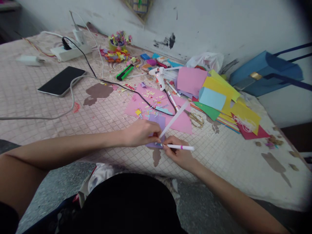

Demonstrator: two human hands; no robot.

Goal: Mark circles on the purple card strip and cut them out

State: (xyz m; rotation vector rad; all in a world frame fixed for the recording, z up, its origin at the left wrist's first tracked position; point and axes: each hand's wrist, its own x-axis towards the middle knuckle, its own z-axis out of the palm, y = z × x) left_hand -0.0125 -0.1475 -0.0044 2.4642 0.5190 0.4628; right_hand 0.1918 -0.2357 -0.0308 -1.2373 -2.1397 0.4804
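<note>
My left hand (141,132) is closed, its fingertips pinching the lower end of a pale, translucent straight strip (174,119), perhaps a plastic stick or ruler. The strip slants up and away to the right. My right hand (179,154) grips a white pen (181,147) with a pink-purple band, its tip end toward my left fingers. Both hands meet over a small purple paper (158,122) near the table's front edge. Where the pen tip touches is hidden by my fingers.
Pink paper (182,125) with scraps lies beyond, beside gold-handled scissors (197,119), a white glue gun (159,79) and its black cord. Coloured paper sheets (213,97) are piled right. Further left are a green cutter (125,72), a dark tablet or phone (62,81) and a power strip (70,52).
</note>
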